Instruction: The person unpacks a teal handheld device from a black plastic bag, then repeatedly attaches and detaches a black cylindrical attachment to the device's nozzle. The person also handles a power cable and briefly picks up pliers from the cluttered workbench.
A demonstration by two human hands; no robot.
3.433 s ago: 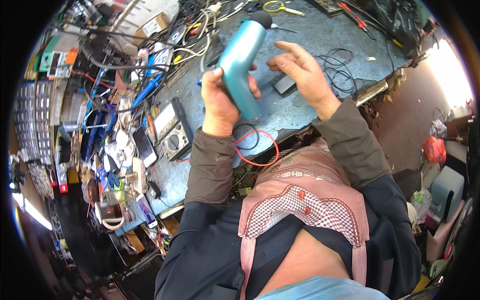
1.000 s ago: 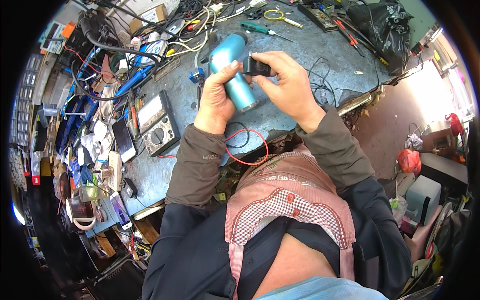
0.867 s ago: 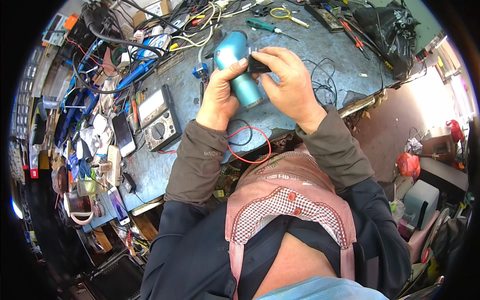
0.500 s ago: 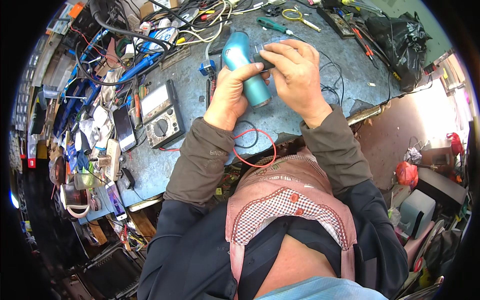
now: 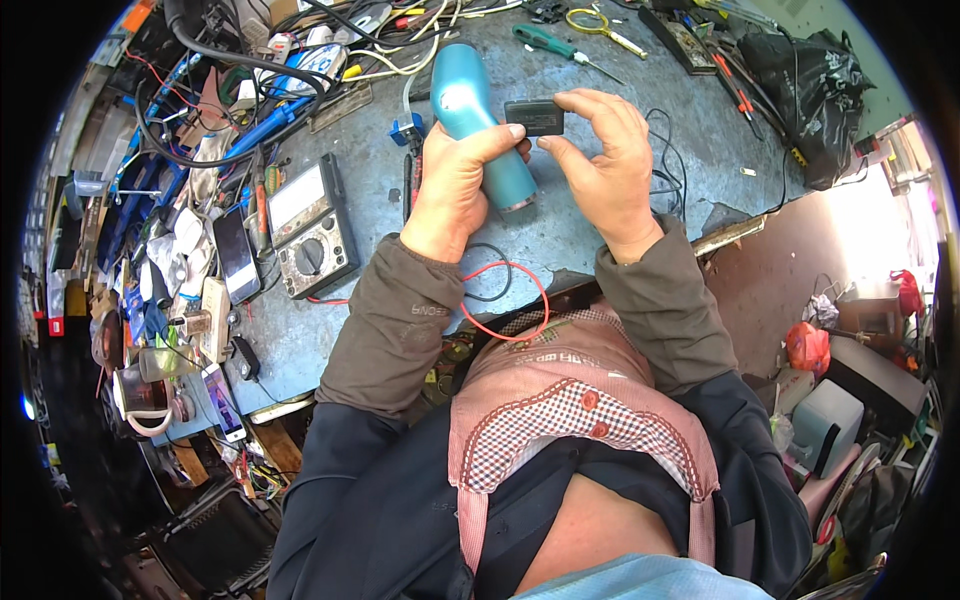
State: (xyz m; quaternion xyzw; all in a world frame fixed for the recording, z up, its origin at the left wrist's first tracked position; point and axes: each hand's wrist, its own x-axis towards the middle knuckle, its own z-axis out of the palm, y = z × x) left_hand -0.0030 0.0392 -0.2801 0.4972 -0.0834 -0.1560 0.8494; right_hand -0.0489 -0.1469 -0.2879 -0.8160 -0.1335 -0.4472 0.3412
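My left hand (image 5: 452,185) is wrapped round a teal, bent, tube-like device (image 5: 465,95) with a glossy shell, its wider end pointing away from me. Just right of it is a small black power adapter (image 5: 537,118), its printed face turned up. My left thumb tip lies against the adapter's left end. At its other end my right hand (image 5: 610,165) has the index finger on the upper corner and the thumb by the lower edge, loosely pinching it. The remaining right-hand fingers are curled and partly hidden.
A multimeter (image 5: 315,255), a phone (image 5: 237,255) and cluttered parts fill the left side. Red test lead (image 5: 545,310) loops near the front edge. Beyond my hands lie a green screwdriver (image 5: 550,42) and a yellow-rimmed magnifier (image 5: 590,22). A black plastic bag (image 5: 810,90) sits far right.
The adapter has turned so that its printed face shows and its metal prongs no longer do. My right hand has shifted slightly right and its fingers have opened out. The teal device stays in my left hand.
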